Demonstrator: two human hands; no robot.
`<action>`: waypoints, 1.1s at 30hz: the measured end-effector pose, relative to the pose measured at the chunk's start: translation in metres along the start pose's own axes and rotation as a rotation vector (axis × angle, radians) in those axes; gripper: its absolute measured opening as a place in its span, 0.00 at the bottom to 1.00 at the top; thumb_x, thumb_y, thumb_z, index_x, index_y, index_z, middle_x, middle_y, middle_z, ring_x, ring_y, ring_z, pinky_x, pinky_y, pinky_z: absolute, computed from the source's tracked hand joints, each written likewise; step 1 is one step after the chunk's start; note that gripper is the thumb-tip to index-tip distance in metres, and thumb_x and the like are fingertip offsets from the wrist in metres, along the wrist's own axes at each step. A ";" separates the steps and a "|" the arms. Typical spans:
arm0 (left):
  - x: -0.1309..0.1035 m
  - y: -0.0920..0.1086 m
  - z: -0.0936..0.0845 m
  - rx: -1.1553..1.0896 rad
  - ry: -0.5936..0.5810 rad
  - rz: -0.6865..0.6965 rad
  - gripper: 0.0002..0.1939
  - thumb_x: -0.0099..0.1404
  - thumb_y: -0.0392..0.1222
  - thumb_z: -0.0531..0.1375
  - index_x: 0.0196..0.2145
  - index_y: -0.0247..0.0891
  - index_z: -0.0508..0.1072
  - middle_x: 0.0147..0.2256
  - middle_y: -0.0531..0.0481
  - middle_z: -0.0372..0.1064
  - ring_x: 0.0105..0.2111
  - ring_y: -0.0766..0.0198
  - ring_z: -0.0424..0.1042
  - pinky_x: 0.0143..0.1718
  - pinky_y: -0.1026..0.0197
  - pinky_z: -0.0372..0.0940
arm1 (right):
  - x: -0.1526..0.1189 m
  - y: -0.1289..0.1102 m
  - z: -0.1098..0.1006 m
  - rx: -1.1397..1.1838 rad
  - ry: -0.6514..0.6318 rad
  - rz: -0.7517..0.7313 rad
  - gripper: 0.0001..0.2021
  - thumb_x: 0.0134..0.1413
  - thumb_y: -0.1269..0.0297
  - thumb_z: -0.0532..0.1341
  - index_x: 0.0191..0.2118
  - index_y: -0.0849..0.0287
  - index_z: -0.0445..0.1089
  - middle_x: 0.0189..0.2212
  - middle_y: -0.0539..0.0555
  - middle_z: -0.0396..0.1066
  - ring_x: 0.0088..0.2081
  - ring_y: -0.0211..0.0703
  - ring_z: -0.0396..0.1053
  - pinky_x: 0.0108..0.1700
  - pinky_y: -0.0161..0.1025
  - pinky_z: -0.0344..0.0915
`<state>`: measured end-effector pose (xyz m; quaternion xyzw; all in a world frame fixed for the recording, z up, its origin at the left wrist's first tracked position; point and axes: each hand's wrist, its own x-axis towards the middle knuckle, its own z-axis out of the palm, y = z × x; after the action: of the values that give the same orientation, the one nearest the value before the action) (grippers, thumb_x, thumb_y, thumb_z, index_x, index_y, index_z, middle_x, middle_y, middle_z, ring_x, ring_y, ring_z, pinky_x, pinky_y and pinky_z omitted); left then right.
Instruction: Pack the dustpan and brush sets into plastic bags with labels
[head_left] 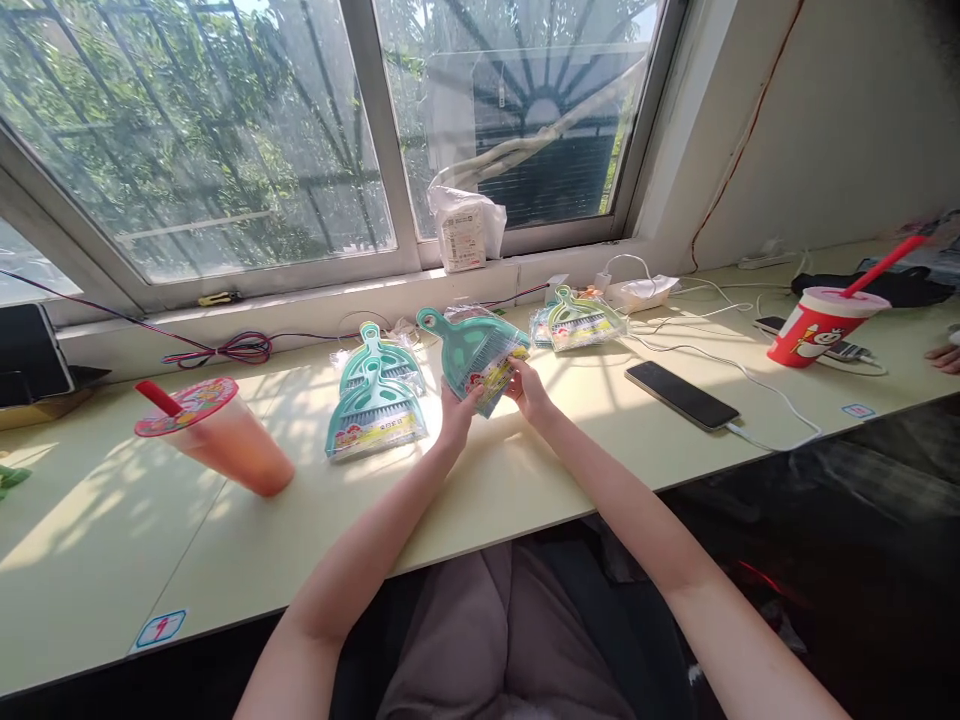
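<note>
**Both hands on one packaged dustpan set, centre of frame**

We see the left hand (pixel 459 412) and right hand (pixel 527 388) both closed on the lower edge of a teal dustpan-and-brush pack (pixel 477 352), fingers pinching its plastic wrap near the yellow label. The pack is lifted off the desk and tilted, with its handle loop pointing to the upper left. Left hand grips the lower left corner, right hand the lower right corner; the hands are near each other but not touching.

Just left of the held pack, a stack of same teal packs (pixel 375 400) lies flat on the desk (pixel 112 540), handles pointing toward the window. Upper right of the held pack, a second pile of packs (pixel 577 320) sits near the sill, well apart from the hands.

Further out: an orange drink cup (pixel 225 440) with a printed lid and red straw stands at centre left. A black phone (pixel 681 394) lies right of centre, with a white cable plugged in. A red cup with red straw (pixel 821 325) stands at upper right, and beside it lies a second phone, partly hidden. A white bagged parcel (pixel 465 232) leans on the window frame at top centre. Red and blue wires (pixel 225 350) run along the sill at left. Another person's fingers (pixel 943 356) rest on the desk at the right edge.
</note>
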<state>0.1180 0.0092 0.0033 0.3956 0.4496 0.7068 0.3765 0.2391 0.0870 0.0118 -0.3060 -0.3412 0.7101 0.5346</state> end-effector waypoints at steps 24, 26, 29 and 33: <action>0.002 0.012 -0.015 -0.008 -0.416 -0.306 0.35 0.56 0.55 0.71 0.57 0.36 0.69 0.46 0.35 0.77 0.41 0.50 0.80 0.42 0.52 0.74 | 0.008 -0.005 -0.013 -0.019 -0.045 -0.208 0.19 0.39 0.71 0.74 0.38 0.59 0.70 0.33 0.52 0.78 0.38 0.44 0.77 0.46 0.43 0.75; 0.002 0.017 -0.016 0.017 -0.429 -0.298 0.36 0.58 0.57 0.69 0.58 0.39 0.67 0.49 0.36 0.76 0.41 0.50 0.80 0.39 0.53 0.75 | 0.008 -0.005 -0.013 -0.014 -0.045 -0.207 0.19 0.38 0.71 0.74 0.39 0.59 0.70 0.34 0.52 0.78 0.39 0.45 0.77 0.46 0.44 0.75; 0.005 0.021 -0.019 -0.002 -0.332 -0.229 0.34 0.58 0.58 0.67 0.58 0.43 0.66 0.56 0.38 0.70 0.44 0.51 0.78 0.36 0.54 0.75 | 0.008 -0.004 -0.012 -0.004 -0.027 -0.195 0.18 0.40 0.72 0.73 0.39 0.58 0.70 0.34 0.51 0.77 0.39 0.45 0.77 0.46 0.43 0.76; 0.009 0.018 -0.022 0.033 -0.276 -0.172 0.34 0.54 0.50 0.71 0.55 0.42 0.65 0.52 0.42 0.72 0.39 0.57 0.77 0.35 0.54 0.76 | 0.012 -0.005 -0.014 -0.010 -0.007 -0.133 0.14 0.42 0.74 0.71 0.37 0.58 0.70 0.33 0.52 0.77 0.37 0.44 0.76 0.45 0.43 0.77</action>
<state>0.0916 0.0045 0.0159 0.4553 0.4374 0.6033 0.4872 0.2506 0.1017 0.0072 -0.2826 -0.3664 0.6722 0.5779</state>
